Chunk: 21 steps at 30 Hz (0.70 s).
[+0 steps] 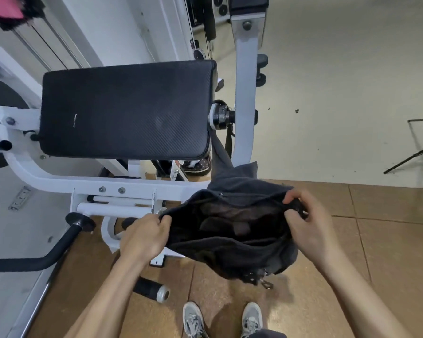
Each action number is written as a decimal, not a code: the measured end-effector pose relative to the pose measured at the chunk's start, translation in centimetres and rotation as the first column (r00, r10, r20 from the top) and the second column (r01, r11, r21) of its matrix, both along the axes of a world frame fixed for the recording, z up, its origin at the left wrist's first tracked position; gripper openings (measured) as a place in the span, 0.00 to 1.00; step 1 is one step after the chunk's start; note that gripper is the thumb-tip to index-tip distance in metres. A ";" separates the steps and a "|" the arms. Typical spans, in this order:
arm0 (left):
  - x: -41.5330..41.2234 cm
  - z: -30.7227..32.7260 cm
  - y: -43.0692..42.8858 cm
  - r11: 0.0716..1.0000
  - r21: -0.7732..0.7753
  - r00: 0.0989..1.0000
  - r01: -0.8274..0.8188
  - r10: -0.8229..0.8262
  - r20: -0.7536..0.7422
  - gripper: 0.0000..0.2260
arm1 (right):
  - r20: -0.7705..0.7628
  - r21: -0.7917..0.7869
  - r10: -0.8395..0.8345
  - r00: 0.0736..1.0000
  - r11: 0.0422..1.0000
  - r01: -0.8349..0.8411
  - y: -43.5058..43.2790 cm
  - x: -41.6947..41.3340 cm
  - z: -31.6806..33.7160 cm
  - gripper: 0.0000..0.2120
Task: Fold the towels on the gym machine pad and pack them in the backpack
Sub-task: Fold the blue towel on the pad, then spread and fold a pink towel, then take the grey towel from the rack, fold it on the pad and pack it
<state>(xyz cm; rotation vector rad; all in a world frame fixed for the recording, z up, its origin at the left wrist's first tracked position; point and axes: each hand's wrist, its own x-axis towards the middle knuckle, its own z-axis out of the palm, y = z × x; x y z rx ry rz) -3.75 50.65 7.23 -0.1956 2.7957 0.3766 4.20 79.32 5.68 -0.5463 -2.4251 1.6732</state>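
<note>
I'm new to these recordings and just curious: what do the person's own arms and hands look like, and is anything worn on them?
The left forearm and right forearm are bare as far as the view shows, with no sleeves in sight. The left hand and right hand wear no gloves, and I see no watch, ring or wristband.

Both hands, left (143,236) and right (308,224), gripping open dark backpack (230,254) rim, below black pad (127,109)
</note>
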 end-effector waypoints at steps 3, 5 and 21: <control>-0.2 -0.3 0.2 0.997 0.069 0.995 -0.025 0.032 -0.095 0.11 | 0.083 0.004 0.018 0.996 1.000 -0.018 0.3 1.1 -1.2 0.16; -0.2 0.0 0.4 0.945 0.304 0.973 -0.124 0.175 -0.148 0.04 | 0.142 0.020 0.034 0.989 0.999 -0.038 0.2 1.5 -2.1 0.16; -4.7 -6.3 -6.1 0.969 -0.131 0.978 0.209 -0.203 0.056 0.11 | 0.552 0.146 0.347 0.758 0.855 -0.498 -5.4 -2.2 -7.5 0.09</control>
